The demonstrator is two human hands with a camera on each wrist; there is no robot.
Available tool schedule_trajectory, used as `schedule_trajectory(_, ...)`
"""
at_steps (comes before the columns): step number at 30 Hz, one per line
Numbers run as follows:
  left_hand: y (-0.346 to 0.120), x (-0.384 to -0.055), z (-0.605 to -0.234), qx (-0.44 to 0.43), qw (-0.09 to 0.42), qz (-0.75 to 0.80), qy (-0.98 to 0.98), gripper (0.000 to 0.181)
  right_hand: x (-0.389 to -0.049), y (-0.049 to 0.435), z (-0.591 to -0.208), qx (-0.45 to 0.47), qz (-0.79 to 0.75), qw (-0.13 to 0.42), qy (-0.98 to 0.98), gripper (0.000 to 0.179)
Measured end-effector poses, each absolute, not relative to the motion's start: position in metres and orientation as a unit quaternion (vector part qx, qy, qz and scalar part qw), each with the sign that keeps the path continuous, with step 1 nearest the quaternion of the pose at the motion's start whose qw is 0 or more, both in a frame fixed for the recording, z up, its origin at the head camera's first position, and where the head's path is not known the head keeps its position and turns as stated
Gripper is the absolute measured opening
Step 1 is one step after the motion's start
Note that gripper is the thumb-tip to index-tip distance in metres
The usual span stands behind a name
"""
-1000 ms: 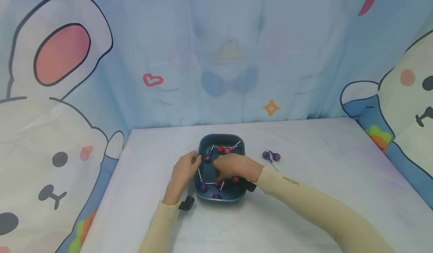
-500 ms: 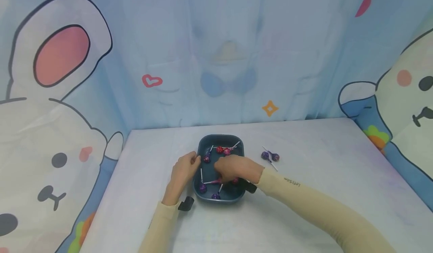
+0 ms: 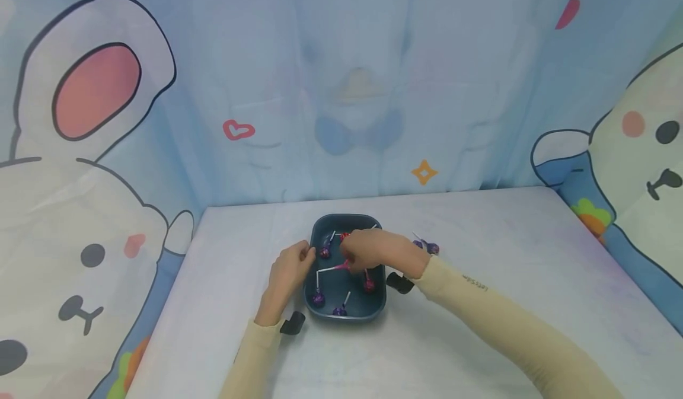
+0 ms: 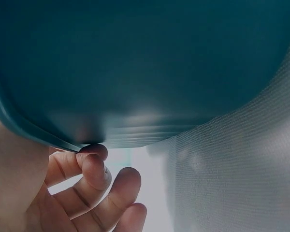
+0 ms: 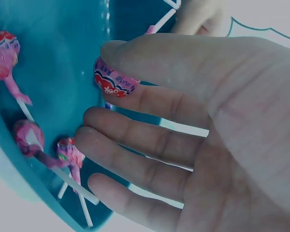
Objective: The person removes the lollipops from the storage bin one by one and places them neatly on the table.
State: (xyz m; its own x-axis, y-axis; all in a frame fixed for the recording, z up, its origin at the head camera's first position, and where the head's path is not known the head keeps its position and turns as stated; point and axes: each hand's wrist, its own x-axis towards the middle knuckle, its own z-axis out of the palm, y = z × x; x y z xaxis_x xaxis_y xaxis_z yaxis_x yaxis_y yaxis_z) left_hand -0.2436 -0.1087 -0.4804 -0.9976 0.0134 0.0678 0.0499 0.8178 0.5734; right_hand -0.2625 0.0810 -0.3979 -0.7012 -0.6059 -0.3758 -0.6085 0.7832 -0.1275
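"so, what is the right hand [image 3: 376, 249] up to on your end?"

"it's pinching a pink lollipop [image 5: 117, 81] between thumb and forefinger; in my right wrist view the other three fingers are stretched out and spread. from the head camera i have that lollipop over the box [image 3: 332, 286], near the middle of the frame, its white stick [image 3: 329, 268] pointing left. i can't tell whether it clears the bottom."

"and the left hand [image 3: 288, 271]?"

"fingers bent, it holds the box's left rim. my left wrist view shows the forefinger tip against the edge; the thumb tip is hidden from me there."

"what else is in the box?"

"a purple lollipop [image 3: 325, 252] in the upper left, a second purple one [image 3: 318, 299] in the lower left corner, a third [image 3: 340, 311] at the bottom edge, and a dark red one [image 3: 369, 284] by the right wall."

"anything outside it?"

"two loose lollipops [image 3: 433, 249], purple, on the white table [image 3: 256, 233] right of the box, partly behind the right wrist. i've a blue curtain [image 3: 267, 61] across the top of the frame."
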Motion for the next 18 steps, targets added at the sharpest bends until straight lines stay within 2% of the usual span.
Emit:
schedule_trajectory(10,-0.109,-0.243,-0.482,-0.014,0.034,-0.303,-0.952,0.026,-0.266,0.100,-0.386,-0.321,-0.041,0.203,0.924,0.008)
schedule_trajectory(18,-0.108,-0.242,-0.481,-0.012,0.029,-0.308,-0.951,0.026,-0.273,0.121,-0.381,-0.302,-0.033,0.181,0.936,0.023)
